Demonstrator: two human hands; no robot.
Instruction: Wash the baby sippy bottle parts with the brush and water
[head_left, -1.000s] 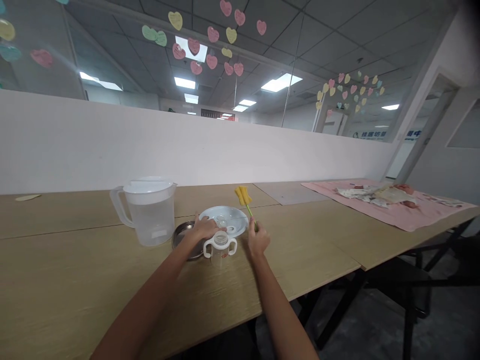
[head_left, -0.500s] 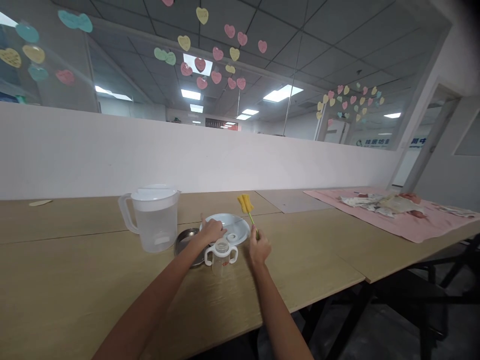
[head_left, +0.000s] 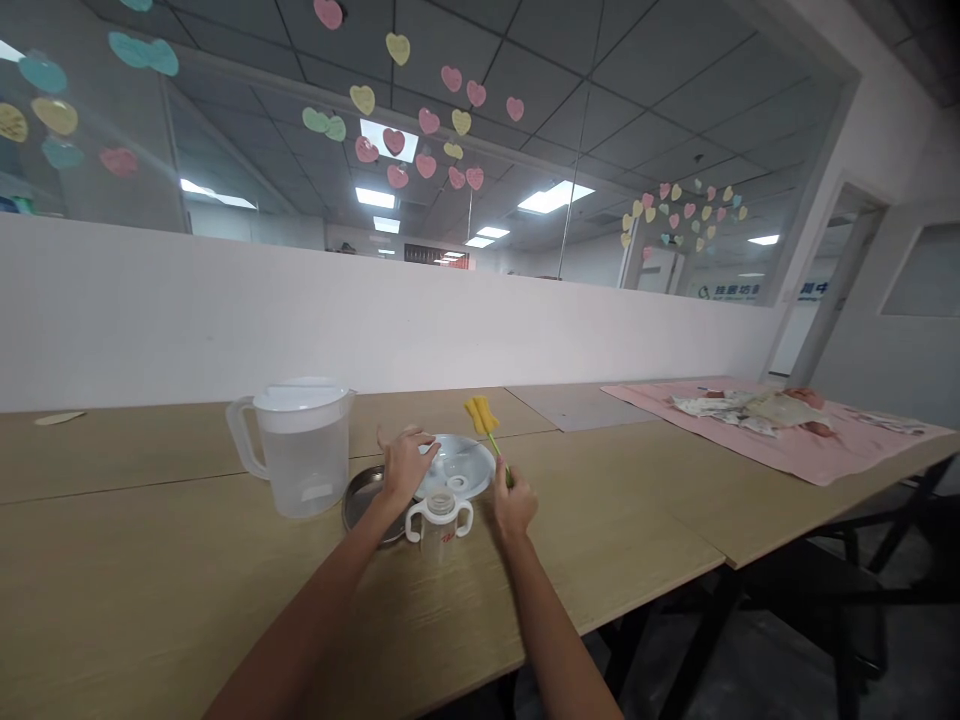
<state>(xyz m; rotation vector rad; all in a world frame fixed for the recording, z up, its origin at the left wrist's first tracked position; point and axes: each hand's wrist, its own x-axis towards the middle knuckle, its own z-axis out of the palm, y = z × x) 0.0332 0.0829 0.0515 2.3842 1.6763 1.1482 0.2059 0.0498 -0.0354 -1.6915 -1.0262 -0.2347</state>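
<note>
My right hand [head_left: 516,503] is closed round the green handle of a yellow sponge bottle brush [head_left: 482,415], its head pointing up and away. At the left rim of a white plate [head_left: 472,480], my left hand [head_left: 405,465] has its fingers bent together. Whatever is between its fingertips is too small to make out. Small white parts, one a ring [head_left: 456,483], lie in the plate. In front of the plate a clear baby bottle [head_left: 441,525] with two white handles stands upright without a lid. A round metal dish [head_left: 365,492] sits partly behind my left wrist.
A lidded clear pitcher [head_left: 306,460] holding water stands on the wooden table [head_left: 187,580] to the left. A pink cloth [head_left: 810,460] with a doll-like figure and white cloths lies at far right. A grey mat [head_left: 577,408] lies farther back, near the white wall [head_left: 375,330].
My left hand has moved back from inside the plate to its left rim, uncovering more of the plate. My right hand keeps the brush nearly still. The view has shifted slightly.
</note>
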